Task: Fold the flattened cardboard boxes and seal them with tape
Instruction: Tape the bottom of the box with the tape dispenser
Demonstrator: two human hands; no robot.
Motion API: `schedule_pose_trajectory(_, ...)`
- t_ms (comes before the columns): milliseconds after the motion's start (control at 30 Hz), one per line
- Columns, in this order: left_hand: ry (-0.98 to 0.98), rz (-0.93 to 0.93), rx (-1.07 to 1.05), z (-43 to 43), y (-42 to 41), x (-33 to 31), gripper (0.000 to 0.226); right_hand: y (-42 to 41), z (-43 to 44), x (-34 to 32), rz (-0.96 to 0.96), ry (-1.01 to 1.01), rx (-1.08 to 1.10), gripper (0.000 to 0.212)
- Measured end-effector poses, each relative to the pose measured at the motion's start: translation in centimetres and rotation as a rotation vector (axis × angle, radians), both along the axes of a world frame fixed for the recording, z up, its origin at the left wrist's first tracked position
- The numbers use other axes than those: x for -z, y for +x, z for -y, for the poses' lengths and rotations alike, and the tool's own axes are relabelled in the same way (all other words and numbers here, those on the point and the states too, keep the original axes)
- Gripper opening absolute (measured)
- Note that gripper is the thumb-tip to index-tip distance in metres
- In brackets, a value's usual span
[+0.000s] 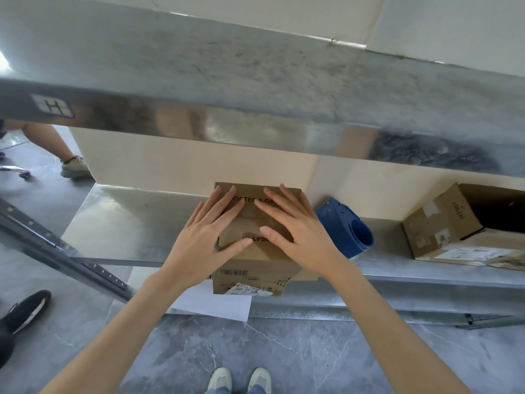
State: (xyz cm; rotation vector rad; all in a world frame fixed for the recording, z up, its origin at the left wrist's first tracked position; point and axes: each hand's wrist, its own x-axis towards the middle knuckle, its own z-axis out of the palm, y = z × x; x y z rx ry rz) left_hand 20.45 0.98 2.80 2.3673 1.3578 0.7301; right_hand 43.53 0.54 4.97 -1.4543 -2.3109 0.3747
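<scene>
A small brown cardboard box (251,270) with printed lettering and a barcode stands on the lower metal shelf (127,223), its top flaps folded down. My left hand (210,231) lies flat on the left part of the top, fingers straight and spread. My right hand (295,228) presses flat on the right part, its fingers reaching toward the back edge. Both thumbs rest on the near flap. A blue tape dispenser (345,230) lies on the shelf just right of the box, untouched.
An upper metal shelf (255,89) overhangs the work spot. A second cardboard box (454,231), open, lies on its side at the right. A white sheet (216,304) hangs below the box. Other people's feet stand at the left (75,166); my shoes (241,381) are below.
</scene>
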Motion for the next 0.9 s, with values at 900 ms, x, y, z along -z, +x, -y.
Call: schedule_pose_trajectory(900,0.239,-0.373,-0.577,4.9,10.5,-2.1,0.069,13.6,-2.9,1.1,0.123,-0.107,0.043,0.047)
